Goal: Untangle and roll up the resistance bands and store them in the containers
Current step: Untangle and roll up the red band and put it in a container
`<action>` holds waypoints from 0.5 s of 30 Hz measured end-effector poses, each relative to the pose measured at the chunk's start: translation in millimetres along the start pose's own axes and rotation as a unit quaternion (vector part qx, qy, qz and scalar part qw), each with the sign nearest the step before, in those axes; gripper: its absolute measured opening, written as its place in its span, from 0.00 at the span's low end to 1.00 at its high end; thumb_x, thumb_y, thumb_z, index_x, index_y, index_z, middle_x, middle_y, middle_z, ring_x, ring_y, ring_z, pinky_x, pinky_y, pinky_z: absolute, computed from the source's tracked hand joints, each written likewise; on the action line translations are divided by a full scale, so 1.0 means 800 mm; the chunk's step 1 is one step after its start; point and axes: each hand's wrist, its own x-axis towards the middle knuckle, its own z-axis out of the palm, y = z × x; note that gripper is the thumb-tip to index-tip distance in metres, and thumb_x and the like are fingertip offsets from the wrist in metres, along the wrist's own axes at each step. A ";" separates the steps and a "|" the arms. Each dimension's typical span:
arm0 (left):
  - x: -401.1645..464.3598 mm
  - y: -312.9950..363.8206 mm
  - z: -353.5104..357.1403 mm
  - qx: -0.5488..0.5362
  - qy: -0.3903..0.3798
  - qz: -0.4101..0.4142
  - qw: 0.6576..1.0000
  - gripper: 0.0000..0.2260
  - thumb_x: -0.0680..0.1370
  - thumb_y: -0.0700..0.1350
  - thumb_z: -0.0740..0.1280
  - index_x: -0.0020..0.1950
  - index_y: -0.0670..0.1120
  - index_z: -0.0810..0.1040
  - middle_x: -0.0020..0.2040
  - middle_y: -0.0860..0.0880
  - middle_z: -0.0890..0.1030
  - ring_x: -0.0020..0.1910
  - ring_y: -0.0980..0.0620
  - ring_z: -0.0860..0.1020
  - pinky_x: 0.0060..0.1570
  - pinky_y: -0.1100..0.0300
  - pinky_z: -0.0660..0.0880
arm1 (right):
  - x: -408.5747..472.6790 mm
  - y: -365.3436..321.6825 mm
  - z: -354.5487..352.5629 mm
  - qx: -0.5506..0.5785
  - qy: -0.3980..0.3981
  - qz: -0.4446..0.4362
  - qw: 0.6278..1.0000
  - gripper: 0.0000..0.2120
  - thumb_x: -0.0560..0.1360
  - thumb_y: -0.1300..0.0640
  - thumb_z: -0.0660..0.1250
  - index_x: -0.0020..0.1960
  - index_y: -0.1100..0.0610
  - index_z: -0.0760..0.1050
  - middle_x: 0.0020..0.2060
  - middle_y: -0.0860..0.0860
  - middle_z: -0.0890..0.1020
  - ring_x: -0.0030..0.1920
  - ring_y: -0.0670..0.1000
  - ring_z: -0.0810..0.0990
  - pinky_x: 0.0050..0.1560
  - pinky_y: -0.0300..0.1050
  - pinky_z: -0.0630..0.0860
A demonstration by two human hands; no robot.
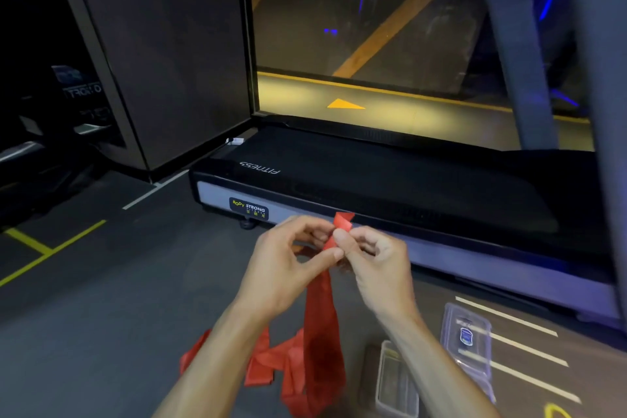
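Grip: left hand (288,265) and right hand (369,261) pinch the red band (322,322) end, frame centre.
Axis: band hangs straight down — slack tangled at bottom centre.

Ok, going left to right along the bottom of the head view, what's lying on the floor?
Red band trailing on the floor, then clear container, then clear lid with a blue label, then a yellow band just showing at the edge.
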 end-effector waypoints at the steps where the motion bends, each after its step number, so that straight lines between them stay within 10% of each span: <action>1: 0.000 0.000 0.000 0.005 0.009 0.002 1.000 0.11 0.72 0.43 0.79 0.50 0.54 0.84 0.46 0.54 0.84 0.46 0.54 0.84 0.51 0.49 0.81 | -0.001 -0.001 0.000 -0.009 -0.011 -0.001 1.000 0.10 0.80 0.59 0.70 0.43 0.62 0.83 0.35 0.57 0.84 0.35 0.46 0.80 0.36 0.40 0.76; 11: 0.004 0.002 0.008 -0.059 0.050 0.003 0.997 0.06 0.78 0.36 0.72 0.47 0.46 0.85 0.42 0.51 0.86 0.43 0.53 0.85 0.48 0.57 0.80 | -0.006 -0.010 -0.009 -0.036 -0.028 -0.030 0.999 0.07 0.80 0.65 0.70 0.50 0.55 0.83 0.41 0.51 0.86 0.39 0.50 0.86 0.42 0.41 0.79; 15: 0.008 0.008 0.007 -0.182 -0.004 -0.054 0.982 0.06 0.79 0.34 0.69 0.45 0.43 0.83 0.39 0.51 0.84 0.38 0.56 0.78 0.43 0.63 0.76 | 0.001 -0.010 -0.025 -0.131 0.036 -0.118 0.984 0.12 0.76 0.54 0.72 0.58 0.47 0.78 0.55 0.45 0.79 0.55 0.51 0.81 0.53 0.48 0.78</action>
